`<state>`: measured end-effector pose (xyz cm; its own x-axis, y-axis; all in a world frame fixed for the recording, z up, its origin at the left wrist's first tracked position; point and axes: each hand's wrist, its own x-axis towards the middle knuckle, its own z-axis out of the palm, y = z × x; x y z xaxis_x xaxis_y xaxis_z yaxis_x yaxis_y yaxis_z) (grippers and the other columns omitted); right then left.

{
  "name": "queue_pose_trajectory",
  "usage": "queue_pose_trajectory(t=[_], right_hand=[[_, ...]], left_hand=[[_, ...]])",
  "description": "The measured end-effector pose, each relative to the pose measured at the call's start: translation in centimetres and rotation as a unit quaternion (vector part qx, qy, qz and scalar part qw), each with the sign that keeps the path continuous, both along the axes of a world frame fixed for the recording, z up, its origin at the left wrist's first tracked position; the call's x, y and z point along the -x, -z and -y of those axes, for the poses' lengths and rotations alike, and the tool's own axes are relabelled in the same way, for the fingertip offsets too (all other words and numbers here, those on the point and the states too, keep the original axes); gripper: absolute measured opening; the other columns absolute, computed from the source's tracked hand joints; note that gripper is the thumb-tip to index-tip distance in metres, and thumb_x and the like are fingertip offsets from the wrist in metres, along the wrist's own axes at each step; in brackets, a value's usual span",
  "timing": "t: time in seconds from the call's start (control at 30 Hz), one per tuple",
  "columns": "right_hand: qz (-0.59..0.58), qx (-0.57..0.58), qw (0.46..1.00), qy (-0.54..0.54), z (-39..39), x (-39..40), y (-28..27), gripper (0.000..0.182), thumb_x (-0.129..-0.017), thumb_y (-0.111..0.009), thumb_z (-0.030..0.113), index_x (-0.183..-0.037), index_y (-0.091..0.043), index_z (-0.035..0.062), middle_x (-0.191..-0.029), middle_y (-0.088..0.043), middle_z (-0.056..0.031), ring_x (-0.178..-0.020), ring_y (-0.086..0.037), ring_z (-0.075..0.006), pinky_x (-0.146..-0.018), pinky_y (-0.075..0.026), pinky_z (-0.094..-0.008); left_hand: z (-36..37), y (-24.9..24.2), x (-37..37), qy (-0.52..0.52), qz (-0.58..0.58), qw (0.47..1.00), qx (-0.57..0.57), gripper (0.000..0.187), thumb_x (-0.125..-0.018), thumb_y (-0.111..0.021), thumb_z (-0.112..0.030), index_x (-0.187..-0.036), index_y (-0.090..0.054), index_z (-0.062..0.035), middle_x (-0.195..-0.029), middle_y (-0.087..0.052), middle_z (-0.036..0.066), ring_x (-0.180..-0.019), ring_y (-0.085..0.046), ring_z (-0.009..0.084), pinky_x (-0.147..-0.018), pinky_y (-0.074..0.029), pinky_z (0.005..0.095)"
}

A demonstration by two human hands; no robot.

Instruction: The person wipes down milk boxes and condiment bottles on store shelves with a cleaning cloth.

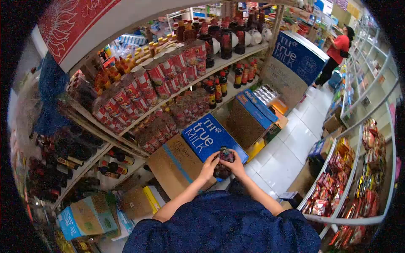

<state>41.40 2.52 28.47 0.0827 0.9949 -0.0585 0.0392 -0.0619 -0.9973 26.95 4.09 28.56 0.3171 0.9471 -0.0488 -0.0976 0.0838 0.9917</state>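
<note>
Both of my hands are closed around a dark bottle, just over the near edge of a blue milk carton box. My left hand grips its left side, and my right hand wraps the right side. Fingers cover much of the bottle's upper part, so its label cannot be read. Left of the blue box lies a brown cardboard box with a strip of blue tape. An opened cardboard box stands beyond it.
Ahead, a shelf bears red-labelled packs and large dark bottles. At right, a rack holds snack packets. A tiled aisle runs between them, with a person in red at its far end. Boxes lie at lower left.
</note>
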Motion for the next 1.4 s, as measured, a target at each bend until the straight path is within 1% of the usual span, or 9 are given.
queue_pose_trajectory(t=[0.13, 0.23, 0.37, 0.47, 0.5, 0.93, 1.17, 1.23, 1.4], right_hand=[[-0.024, 0.001, 0.999, -0.039, -3.8, -5.3, 0.1, 0.049, -0.060, -0.073, 0.013, -0.101, -0.048, 0.0040, -0.091, -0.053, -0.0040, -0.085, -0.049, -0.0123, -0.079, -0.038, -0.0258], [0.111, 0.007, 0.992, -0.051, -7.5, -10.1, -3.5, 0.038, -0.061, -0.072, 0.012, -0.092, -0.050, 0.0037, -0.081, -0.054, -0.0024, -0.081, -0.050, -0.0121, -0.073, -0.039, -0.0254], [0.043, -0.057, 0.997, -0.041, -13.7, -14.3, -3.9, 0.033, -0.064, -0.070, 0.011, -0.089, -0.051, 0.0023, -0.078, -0.056, -0.0034, -0.073, -0.052, -0.0127, -0.066, -0.042, -0.0250], [0.049, -0.073, 0.996, -0.033, -18.7, -16.6, -5.1, 0.035, -0.066, -0.069, 0.011, -0.093, -0.051, 0.0015, -0.084, -0.058, -0.0058, -0.074, -0.054, -0.0139, -0.067, -0.043, -0.0252], [0.062, -0.080, 0.994, -0.034, -20.1, -16.8, -5.9, 0.036, -0.066, -0.069, 0.011, -0.095, -0.051, 0.0016, -0.085, -0.058, -0.0062, -0.075, -0.054, -0.0142, -0.068, -0.043, -0.0255], [-0.002, -0.214, 0.968, -0.131, -31.5, -11.5, -16.9, 0.037, -0.066, -0.069, 0.013, -0.098, -0.053, 0.0015, -0.091, -0.057, -0.0075, -0.083, -0.052, -0.0134, -0.074, -0.042, -0.0255], [0.164, -0.427, 0.889, 0.018, -39.0, -6.2, -24.7, 0.044, -0.066, -0.070, 0.023, -0.099, -0.054, 0.0001, -0.097, -0.055, -0.0135, -0.089, -0.052, -0.0256, -0.082, -0.039, -0.0329], [0.288, -0.540, 0.791, -0.001, -41.4, -4.4, -26.0, 0.048, -0.069, -0.067, 0.022, -0.108, -0.048, -0.0004, -0.098, -0.055, -0.0165, -0.090, -0.053, -0.0250, -0.079, -0.042, -0.0336], [0.482, -0.541, 0.689, -0.003, -46.5, 0.7, -22.7, 0.051, -0.072, -0.062, 0.030, -0.111, -0.046, 0.0013, -0.105, -0.049, -0.0210, -0.101, -0.045, -0.0335, -0.083, -0.040, -0.0400]], left_hand=[[-3.2, -0.1, 0.5, -0.123, -0.103, 0.986, -0.050, 0.033, -0.081, -0.052, -0.017, -0.111, -0.047, -0.0040, -0.099, -0.054, 0.005, -0.090, -0.048, 0.0131, -0.080, -0.038, 0.0269], [-6.0, -3.4, 1.9, -0.225, -0.159, 0.958, -0.082, 0.031, -0.077, -0.055, -0.012, -0.107, -0.050, -0.0041, -0.093, -0.056, 0.005, -0.083, -0.051, 0.0139, -0.075, -0.040, 0.0279], [-9.0, -7.4, 4.4, -0.336, -0.304, 0.866, -0.213, 0.028, -0.079, -0.054, -0.013, -0.105, -0.052, -0.0035, -0.097, -0.054, 0.008, -0.086, -0.052, 0.0179, -0.075, -0.042, 0.0289], [-9.3, -10.2, 5.8, -0.377, -0.281, 0.871, -0.140, 0.027, -0.080, -0.052, -0.014, -0.106, -0.052, -0.0066, -0.101, -0.051, 0.009, -0.094, -0.049, 0.0194, -0.081, -0.039, 0.0313], [-9.2, -10.9, 6.1, -0.392, -0.362, 0.822, -0.197, 0.026, -0.080, -0.053, -0.013, -0.105, -0.052, -0.0065, -0.102, -0.051, 0.009, -0.095, -0.049, 0.0208, -0.082, -0.038, 0.0314], [-7.4, -16.3, 12.1, -0.433, -0.501, 0.724, -0.194, 0.032, -0.083, -0.050, -0.022, -0.111, -0.050, -0.0087, -0.120, -0.040, 0.011, -0.114, -0.034, 0.0288, -0.095, -0.028, 0.0420], [-11.4, -20.4, 15.1, -0.399, -0.561, 0.669, -0.280, 0.044, -0.081, -0.051, -0.026, -0.120, -0.041, -0.0093, -0.124, -0.038, 0.011, -0.119, -0.029, 0.0297, -0.097, -0.025, 0.0440], [-13.4, -21.4, 15.8, -0.383, -0.574, 0.658, -0.301, 0.046, -0.080, -0.051, -0.027, -0.122, -0.040, -0.0094, -0.124, -0.037, 0.011, -0.119, -0.029, 0.0298, -0.097, -0.025, 0.0446], [-20.3, -22.1, 17.8, -0.301, -0.610, 0.663, -0.313, 0.051, -0.081, -0.050, -0.032, -0.124, -0.036, -0.0103, -0.131, -0.030, 0.011, -0.123, -0.024, 0.0281, -0.099, -0.021, 0.0457]])
